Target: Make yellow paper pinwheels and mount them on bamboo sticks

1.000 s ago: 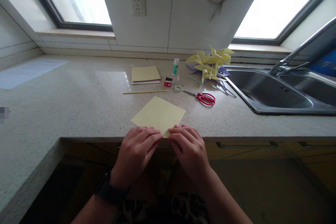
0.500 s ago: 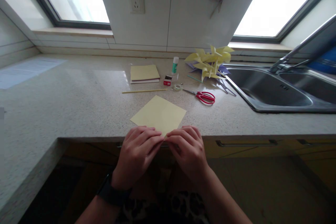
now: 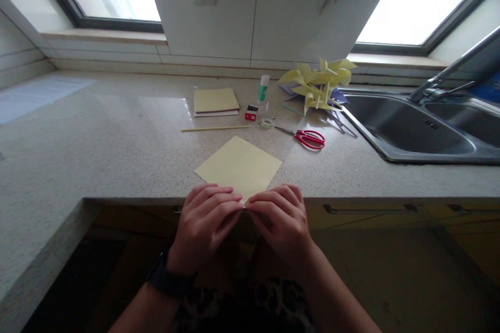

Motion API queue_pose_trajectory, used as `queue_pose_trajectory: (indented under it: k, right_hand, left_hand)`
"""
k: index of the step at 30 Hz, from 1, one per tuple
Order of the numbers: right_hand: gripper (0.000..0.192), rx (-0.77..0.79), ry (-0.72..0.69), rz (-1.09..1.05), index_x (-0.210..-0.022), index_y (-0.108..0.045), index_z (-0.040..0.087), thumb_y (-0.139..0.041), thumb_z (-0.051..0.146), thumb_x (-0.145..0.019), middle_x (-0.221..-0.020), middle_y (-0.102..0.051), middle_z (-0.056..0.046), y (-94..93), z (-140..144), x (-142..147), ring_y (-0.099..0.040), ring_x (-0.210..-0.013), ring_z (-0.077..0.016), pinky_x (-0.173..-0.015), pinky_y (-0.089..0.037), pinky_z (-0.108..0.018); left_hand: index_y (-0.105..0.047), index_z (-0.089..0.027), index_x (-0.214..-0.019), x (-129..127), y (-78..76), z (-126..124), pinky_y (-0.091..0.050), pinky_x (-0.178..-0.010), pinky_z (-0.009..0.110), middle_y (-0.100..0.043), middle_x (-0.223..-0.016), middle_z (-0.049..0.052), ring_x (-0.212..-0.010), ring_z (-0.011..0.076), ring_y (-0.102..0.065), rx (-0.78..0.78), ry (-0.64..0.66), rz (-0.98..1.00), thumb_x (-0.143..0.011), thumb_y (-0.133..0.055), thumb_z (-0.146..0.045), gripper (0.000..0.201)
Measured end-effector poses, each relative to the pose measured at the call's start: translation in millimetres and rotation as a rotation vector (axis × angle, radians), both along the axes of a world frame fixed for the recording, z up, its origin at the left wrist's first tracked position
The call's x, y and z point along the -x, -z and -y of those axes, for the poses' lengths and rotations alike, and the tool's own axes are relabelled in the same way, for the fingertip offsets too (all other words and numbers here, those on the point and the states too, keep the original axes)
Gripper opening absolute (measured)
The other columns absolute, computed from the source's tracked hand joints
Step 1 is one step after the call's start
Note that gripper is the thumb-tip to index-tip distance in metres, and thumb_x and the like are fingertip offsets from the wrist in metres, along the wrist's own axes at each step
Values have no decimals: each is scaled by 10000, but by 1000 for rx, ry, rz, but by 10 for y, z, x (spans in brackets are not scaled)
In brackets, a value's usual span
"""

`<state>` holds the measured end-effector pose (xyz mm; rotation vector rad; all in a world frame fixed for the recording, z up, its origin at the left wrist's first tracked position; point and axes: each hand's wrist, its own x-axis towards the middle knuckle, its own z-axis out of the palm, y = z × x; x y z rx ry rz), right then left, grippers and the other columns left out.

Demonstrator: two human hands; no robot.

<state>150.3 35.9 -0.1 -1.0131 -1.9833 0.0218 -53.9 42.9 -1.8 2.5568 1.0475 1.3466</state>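
A: Entry — left hand [image 3: 203,226] and right hand [image 3: 283,221] meet at the near corner of the yellow sheet [image 3: 239,166], right at the desk [image 3: 117,156] edge. State of each grip?

B: Both pinch that corner, fingertips pressed together on the paper, the two hands touching at the middle. The sheet lies flat, set as a diamond, its near point under the fingers, the rest bare on the desk.

A: Change against a second ago?

B: Small. The hands stay on the same corner; the sheet has not lifted and no fold shows. The view has tipped down a little, so the socket sits higher in frame. The right fingers have crept slightly further over the corner — my reading is that the corner is being gripped, not yet raised.

A: Surroundings?

B: Behind the sheet: a thin stick [image 3: 214,128], a pad of yellow paper [image 3: 216,101], a glue stick [image 3: 263,88], a small red box [image 3: 251,112], a tape roll [image 3: 267,123], red scissors [image 3: 308,138]. Further back, yellow pinwheels [image 3: 318,86] just beside the sink [image 3: 414,132].

A: Wrist?

B: A dark band on the left one.
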Motion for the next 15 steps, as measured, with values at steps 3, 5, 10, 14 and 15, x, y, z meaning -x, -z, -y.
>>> queue_pose_trajectory:
  k: [3,5,10,14,15]
  right_hand:
    - [103,-21,-18,-9,-906,-679,281,-716,186,-890,-925,-785,73,7,-2,-5,-654,-818,-153,-857,-440,-386]
    - [110,-22,-26,-7,-906,-672,283,-717,184,-888,-922,-783,77,12,-1,-12,-651,-813,-153,-855,-436,-389]
    - [124,-30,-52,-7,-907,-666,292,-703,174,-895,-919,-786,74,40,5,-33,-653,-799,-161,-862,-429,-397]
    - [181,-55,-47,-14,-954,-664,271,-748,146,-853,-921,-776,54,63,-8,-43,-640,-802,-155,-844,-435,-373]
    - [199,-65,-40,-15,-971,-665,263,-761,146,-842,-913,-772,45,68,-12,-45,-634,-802,-156,-831,-438,-367]
  left_hand:
    - [-674,-215,-1011,21,2,-1,-490,-996,429,-782,-1066,9,-1057,198,-695,-6,21,4,-871,-726,-74,205]
    - [-675,-213,-995,32,3,0,-494,-995,424,-785,-1068,8,-1058,198,-701,-9,32,6,-865,-728,-68,202]
    - [-679,-217,-998,50,8,1,-496,-994,414,-786,-1077,9,-1066,196,-699,-12,38,-7,-870,-731,-88,190]
    - [-683,-214,-1000,58,23,-3,-493,-991,406,-787,-1079,10,-1071,194,-697,-23,49,-16,-870,-737,-95,184]
    - [-684,-212,-998,59,27,-6,-493,-989,404,-787,-1078,12,-1072,195,-698,-28,50,-16,-868,-741,-97,183]
